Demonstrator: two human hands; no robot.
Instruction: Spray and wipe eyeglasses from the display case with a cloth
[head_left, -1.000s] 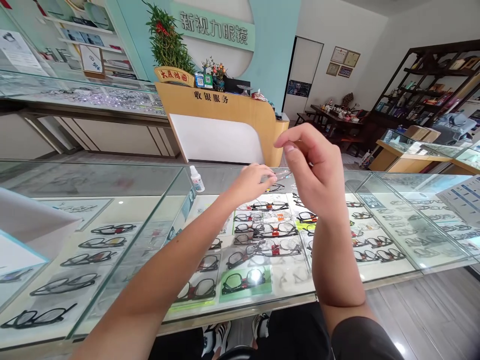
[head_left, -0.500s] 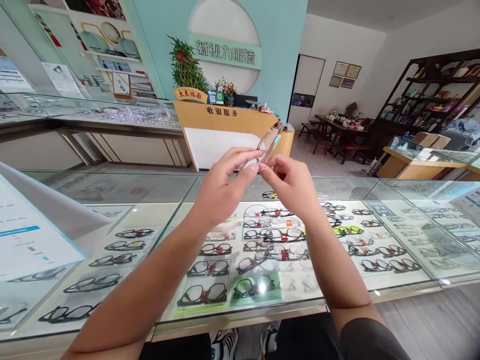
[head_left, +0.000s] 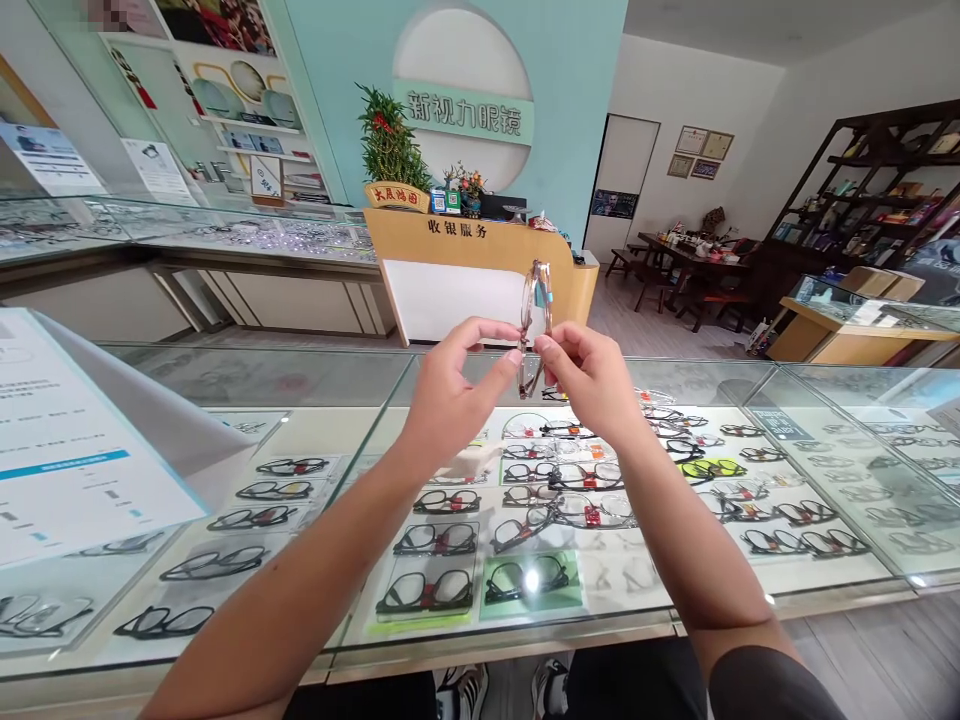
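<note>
A pair of clear, brownish-framed glasses (head_left: pixel 536 290) is held upright above the glass counter, between my two hands. My left hand (head_left: pixel 469 380) pinches its left side near the middle with thumb and forefinger. My right hand (head_left: pixel 589 375) grips the other side with thumb and curled fingers. A small blue tag or sticker shows on the frame's right side. Below, inside the glass display case (head_left: pixel 360 440), several rows of glasses lie on white trays, some with red tags.
A white printed sign (head_left: pixel 82 450) stands on the counter at the left. Beyond the case are a wooden service desk (head_left: pixel 382 240) with a plant (head_left: pixel 390 140), another glass showcase (head_left: pixel 247 235), and a dark table with benches (head_left: pixel 701 255).
The glasses have turned from a slant to nearly vertical and now show more fully between my hands. The whole view has shifted slightly, with the scene moving right and down.
</note>
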